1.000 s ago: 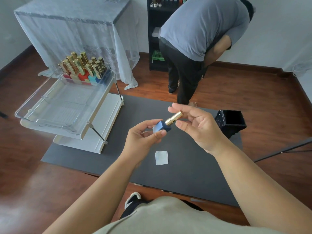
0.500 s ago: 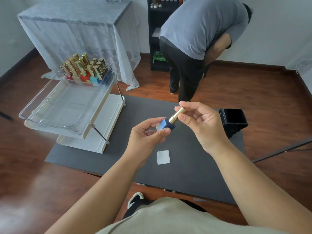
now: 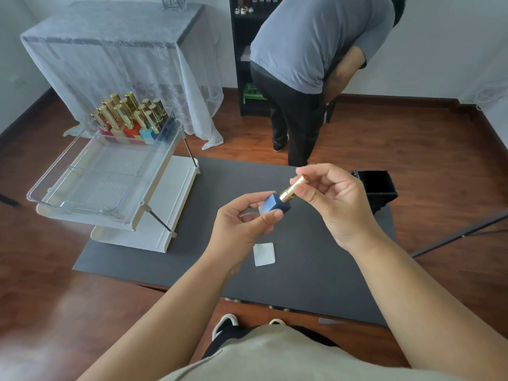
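Observation:
I hold a lipstick (image 3: 284, 198) with a blue square base and a gold tube above the dark table mat (image 3: 192, 243). My left hand (image 3: 242, 224) pinches the blue base between thumb and fingers. My right hand (image 3: 332, 204) pinches the gold tube near its tip, tilted up to the right. A small white square (image 3: 264, 254) lies flat on the mat below my hands.
A clear two-tier tray rack (image 3: 110, 182) stands at the left, with several gold lipsticks (image 3: 129, 116) upright at its back. A black box (image 3: 375, 188) sits at the mat's right edge. A person (image 3: 310, 56) bends over by a black shelf behind the table.
Both hands have risen slightly with the lipstick, which now tilts more steeply. The grips are unchanged.

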The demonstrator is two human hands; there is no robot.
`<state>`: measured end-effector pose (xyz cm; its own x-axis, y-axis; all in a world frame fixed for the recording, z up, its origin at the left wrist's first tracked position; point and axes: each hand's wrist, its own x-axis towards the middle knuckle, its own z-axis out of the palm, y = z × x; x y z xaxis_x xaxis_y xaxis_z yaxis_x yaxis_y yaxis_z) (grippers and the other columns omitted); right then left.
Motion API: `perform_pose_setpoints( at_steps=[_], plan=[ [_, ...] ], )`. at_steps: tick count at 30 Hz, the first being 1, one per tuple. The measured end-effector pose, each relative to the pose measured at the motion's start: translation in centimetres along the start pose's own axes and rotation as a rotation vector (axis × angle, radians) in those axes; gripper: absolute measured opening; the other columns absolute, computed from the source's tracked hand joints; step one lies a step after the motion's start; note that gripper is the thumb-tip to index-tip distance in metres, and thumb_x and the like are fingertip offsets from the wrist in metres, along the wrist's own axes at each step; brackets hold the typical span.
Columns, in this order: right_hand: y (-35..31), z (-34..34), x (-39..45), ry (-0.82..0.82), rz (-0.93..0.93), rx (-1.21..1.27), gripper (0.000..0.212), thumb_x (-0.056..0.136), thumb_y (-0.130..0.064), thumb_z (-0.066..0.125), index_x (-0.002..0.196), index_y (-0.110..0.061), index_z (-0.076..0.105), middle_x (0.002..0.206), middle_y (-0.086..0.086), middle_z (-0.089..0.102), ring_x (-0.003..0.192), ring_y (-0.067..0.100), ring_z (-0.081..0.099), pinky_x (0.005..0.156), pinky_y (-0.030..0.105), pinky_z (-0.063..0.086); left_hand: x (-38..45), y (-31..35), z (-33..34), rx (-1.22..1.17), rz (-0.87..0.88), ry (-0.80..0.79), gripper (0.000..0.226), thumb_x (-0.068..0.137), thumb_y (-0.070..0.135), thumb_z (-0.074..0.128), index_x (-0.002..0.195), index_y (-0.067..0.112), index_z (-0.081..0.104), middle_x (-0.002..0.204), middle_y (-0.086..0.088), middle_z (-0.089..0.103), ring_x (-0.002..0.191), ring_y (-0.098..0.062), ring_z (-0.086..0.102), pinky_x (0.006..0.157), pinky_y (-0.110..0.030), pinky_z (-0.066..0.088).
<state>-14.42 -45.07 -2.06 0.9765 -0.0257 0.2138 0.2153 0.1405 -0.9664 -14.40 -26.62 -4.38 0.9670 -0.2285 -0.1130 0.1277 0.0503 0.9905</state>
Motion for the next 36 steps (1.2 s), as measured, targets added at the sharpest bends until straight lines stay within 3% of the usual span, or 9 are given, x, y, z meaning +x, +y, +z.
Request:
perform_pose_setpoints(
  at_steps=[3,6,8,12,15,21,27,31,36],
  plan=[
    [-0.3,0.1,-0.2,0.047,-0.017,-0.023,0.031,0.067,-0.022,0.083,0.090,-0.015,0.062,0.083,-0.009,0.072,0.077,0.006,0.067,0.074,0.021,0.054,-0.1,0.1,0.1,0.001,0.005,-0.008,0.030,0.066,0.036,0.083,0.096,0.037,0.079,0.079,0.021,0.070,0.079,-0.013,0.072,0.074,-0.031,0.061],
    [0.0,-0.4,-0.5,0.042,0.022,-0.029,0.047,0.070,-0.029,0.083,0.112,-0.019,0.062,0.119,-0.003,0.067,0.104,0.018,0.065,0.093,0.034,0.052,-0.1,0.1,0.1,-0.012,-0.003,-0.007,0.031,0.065,0.036,0.084,0.096,0.036,0.079,0.079,0.020,0.070,0.077,-0.011,0.071,0.071,-0.027,0.060],
    [0.3,-0.6,-0.8,-0.019,0.041,-0.004,0.045,0.080,-0.020,0.075,0.123,-0.017,0.061,0.126,-0.001,0.066,0.113,0.020,0.063,0.096,0.033,0.051,-0.1,-0.1,0.1,-0.019,-0.010,-0.006,0.030,0.065,0.034,0.083,0.095,0.036,0.079,0.079,0.020,0.069,0.076,-0.011,0.070,0.071,-0.026,0.059],
    [0.1,-0.5,-0.9,0.011,0.052,-0.008,0.025,0.079,-0.014,0.074,0.104,-0.012,0.070,0.098,0.003,0.077,0.095,0.017,0.071,0.083,0.022,0.053,-0.3,-0.3,0.3,-0.014,-0.020,-0.010,0.028,0.067,0.033,0.083,0.094,0.037,0.079,0.080,0.019,0.070,0.078,-0.015,0.071,0.070,-0.026,0.058],
    [0.2,-0.3,-0.7,0.081,0.047,-0.013,0.027,0.068,-0.022,0.085,0.086,-0.012,0.067,0.082,0.001,0.075,0.079,0.017,0.071,0.075,0.024,0.055,-0.4,-0.4,0.4,-0.004,-0.016,-0.018,0.029,0.067,0.034,0.083,0.095,0.036,0.079,0.080,0.017,0.071,0.076,-0.014,0.070,0.069,-0.026,0.058],
    [0.7,-0.9,-1.0,-0.070,0.120,0.123,0.036,0.080,-0.017,0.077,0.114,-0.022,0.069,0.119,0.006,0.070,0.112,0.024,0.065,0.092,0.031,0.051,-0.3,-0.4,0.1,0.005,-0.015,-0.013,0.027,0.067,0.033,0.083,0.093,0.037,0.079,0.079,0.019,0.071,0.072,-0.010,0.070,0.069,-0.028,0.060],
    [0.8,0.3,-0.7,0.038,0.131,0.063,0.021,0.076,-0.010,0.074,0.096,-0.006,0.070,0.086,0.006,0.076,0.091,0.022,0.073,0.080,0.023,0.054,-0.6,-0.7,-0.2,0.003,-0.011,0.011,0.030,0.070,0.033,0.082,0.099,0.031,0.079,0.086,0.007,0.077,0.075,-0.015,0.071,0.069,-0.028,0.059],
    [0.7,1.6,-0.3,0.064,0.093,0.034,0.018,0.075,-0.013,0.074,0.091,-0.009,0.067,0.084,0.010,0.072,0.084,0.016,0.073,0.077,0.022,0.055,-0.8,-1.0,-0.8,0.016,0.035,0.046,0.035,0.071,0.031,0.083,0.105,0.025,0.078,0.085,-0.005,0.078,0.073,-0.020,0.068,0.073,-0.037,0.062],
    [0.6,3.2,0.7,0.045,0.055,0.026,0.012,0.080,-0.011,0.076,0.087,-0.016,0.068,0.081,-0.002,0.073,0.085,0.017,0.072,0.080,0.024,0.055,-0.6,-0.8,-1.8,0.041,0.139,0.140,0.038,0.070,0.027,0.084,0.106,0.020,0.077,0.096,-0.012,0.076,0.079,-0.017,0.073,0.077,-0.031,0.060]
  ],
)
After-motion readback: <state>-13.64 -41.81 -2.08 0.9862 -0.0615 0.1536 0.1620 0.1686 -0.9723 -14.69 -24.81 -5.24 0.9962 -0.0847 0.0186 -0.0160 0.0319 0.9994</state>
